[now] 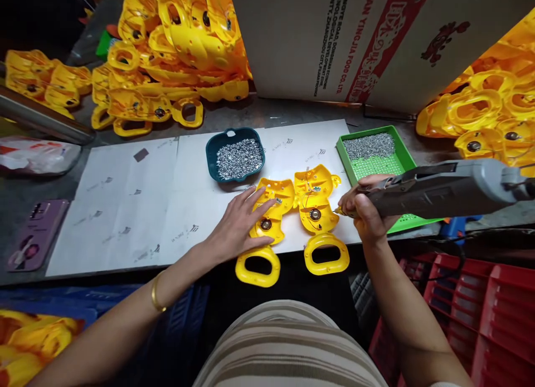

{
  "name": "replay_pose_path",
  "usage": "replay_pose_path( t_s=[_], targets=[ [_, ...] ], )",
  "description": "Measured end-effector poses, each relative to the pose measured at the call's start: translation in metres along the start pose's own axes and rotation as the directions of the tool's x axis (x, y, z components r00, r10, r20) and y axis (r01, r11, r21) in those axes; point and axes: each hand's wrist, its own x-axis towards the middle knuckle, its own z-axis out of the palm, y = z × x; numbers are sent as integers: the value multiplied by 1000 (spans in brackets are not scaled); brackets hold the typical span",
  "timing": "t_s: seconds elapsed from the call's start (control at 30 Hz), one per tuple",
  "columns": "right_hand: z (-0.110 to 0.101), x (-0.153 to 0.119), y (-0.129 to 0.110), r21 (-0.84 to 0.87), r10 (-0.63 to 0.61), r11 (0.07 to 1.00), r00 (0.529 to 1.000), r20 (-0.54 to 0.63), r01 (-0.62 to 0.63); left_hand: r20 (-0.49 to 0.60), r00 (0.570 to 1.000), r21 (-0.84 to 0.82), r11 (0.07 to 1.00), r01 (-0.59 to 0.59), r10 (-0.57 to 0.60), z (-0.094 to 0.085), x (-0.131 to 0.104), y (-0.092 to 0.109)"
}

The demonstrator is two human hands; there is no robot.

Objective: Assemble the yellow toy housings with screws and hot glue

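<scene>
Two yellow plastic toy shells lie side by side on the white board, hollow side up, with a round speaker and thin wires inside. My left hand (242, 222) rests with spread fingers on the left shell (278, 200), whose loop handle sticks out over the board's front edge. In my right hand (371, 208) is a grey electric screwdriver (434, 192), held almost level and pointing left. Its tip is close to the right edge of the right shell (315, 200); whether they touch I cannot tell.
Small silvery screws fill a dark teal tray (211, 172) and part of a green basket (403, 167). Behind stand a large cardboard box (292, 47) and piles of yellow shells (196, 41). A purple phone (37, 233) lies far left. Red crates (480, 314) are low on the right.
</scene>
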Motion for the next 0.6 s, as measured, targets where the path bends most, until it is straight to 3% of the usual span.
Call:
replay_pose_path(
  t_s=[0.1,0.2,0.33,0.4,0.47,0.53,0.6],
  targets=[
    [4,0,-4,4,-18,1000,1000,-9,18,-143,984,-39,994,102,-107,23,13,7],
    [4,-1,-6,-22,-16,1000,1000,-12,15,-211,968,-57,990,130,-139,37,23,18],
    [0,-2,-24,-43,-3,999,1000,-30,1,-358,928,1,994,108,-101,27,26,22],
    [-3,-4,-38,-8,-27,1000,999,-46,27,-483,869,29,991,133,-103,7,29,5],
    [-6,-7,-51,28,-43,999,997,-71,45,-539,823,42,970,238,-179,-14,38,-25],
    [-8,-11,-60,43,-37,998,994,-105,42,-432,869,96,946,311,-242,-30,53,-63],
    [-9,-15,-63,33,-21,999,991,-135,25,-248,933,166,938,306,-260,-38,70,-97]
  ],
)
